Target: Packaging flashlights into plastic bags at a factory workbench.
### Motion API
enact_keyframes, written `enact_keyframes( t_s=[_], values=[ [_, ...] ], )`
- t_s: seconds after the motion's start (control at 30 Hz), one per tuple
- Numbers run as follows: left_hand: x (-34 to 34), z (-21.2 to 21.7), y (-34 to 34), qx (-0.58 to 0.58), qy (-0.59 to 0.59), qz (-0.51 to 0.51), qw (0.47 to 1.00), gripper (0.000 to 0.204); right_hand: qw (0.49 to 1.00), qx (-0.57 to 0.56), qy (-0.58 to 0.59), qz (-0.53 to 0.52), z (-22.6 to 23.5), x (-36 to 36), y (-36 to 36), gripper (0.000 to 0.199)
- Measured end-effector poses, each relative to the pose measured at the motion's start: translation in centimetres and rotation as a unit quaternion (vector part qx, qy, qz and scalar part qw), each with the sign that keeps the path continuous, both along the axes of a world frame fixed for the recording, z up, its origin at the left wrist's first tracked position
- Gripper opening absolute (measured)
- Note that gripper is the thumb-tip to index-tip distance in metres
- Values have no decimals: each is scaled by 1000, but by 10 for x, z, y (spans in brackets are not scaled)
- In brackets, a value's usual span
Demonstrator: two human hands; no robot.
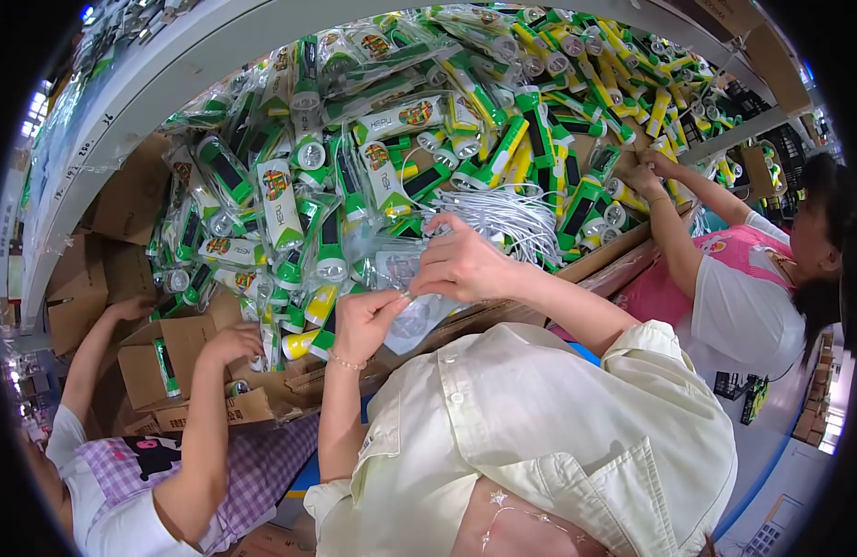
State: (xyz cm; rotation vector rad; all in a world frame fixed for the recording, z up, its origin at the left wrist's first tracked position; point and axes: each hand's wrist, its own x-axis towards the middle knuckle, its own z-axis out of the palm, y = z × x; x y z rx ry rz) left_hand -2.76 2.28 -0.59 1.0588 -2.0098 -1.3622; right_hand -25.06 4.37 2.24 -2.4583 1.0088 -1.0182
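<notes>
Head view: the left hand (365, 323) and right hand (466, 265) pinch a clear bag (415, 325) between narrowed fingertips, close together at the worktop's (605, 257) near edge. White cables (507, 221) lie bundled just beyond the right hand; torches (331, 246) heap toward the far edge. Leftward, a co-worker's hand (232, 343) is beside an open box (139, 376).

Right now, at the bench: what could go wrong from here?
1. The left hand and right hand meet at a thin clear plastic bag; the film might tear or slip.
2. The white cables lie in a loose tangle just beyond the right hand, so they could snag the fingers or bag.
3. The bagged flashlights lie heaped at odd angles; a bump may set some sliding.
</notes>
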Motion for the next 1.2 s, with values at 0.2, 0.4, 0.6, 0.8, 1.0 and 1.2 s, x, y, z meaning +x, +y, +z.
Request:
enact_keyframes(
  t_s=[0.2, 0.4, 0.6, 0.8, 1.0, 1.2],
  values=[
    [30, 26, 2, -190, -178, 22, 965, 12, 991, 27, 129, 0, 0, -13, 4, 4],
    [-8, 38, 4, -229, -138, 70, 961, 15, 982, 31, 185, 2, 6, -8, 5, 15],
    [-7, 28, -1, -114, -223, 111, 962, 15, 984, -52, 169, -15, 22, -14, 2, 21],
    [28, 14, -19, -134, -381, 172, 898, 16, 954, 265, 139, 7, 8, -81, -13, 14],
    [35, -15, -24, -69, -270, 209, 937, 15, 934, 85, 292, -189, -44, -171, -81, 19],
    [22, -12, -24, -90, -247, 211, 942, 15, 778, 137, 583, -189, -84, -165, -115, 17]
  ],
)
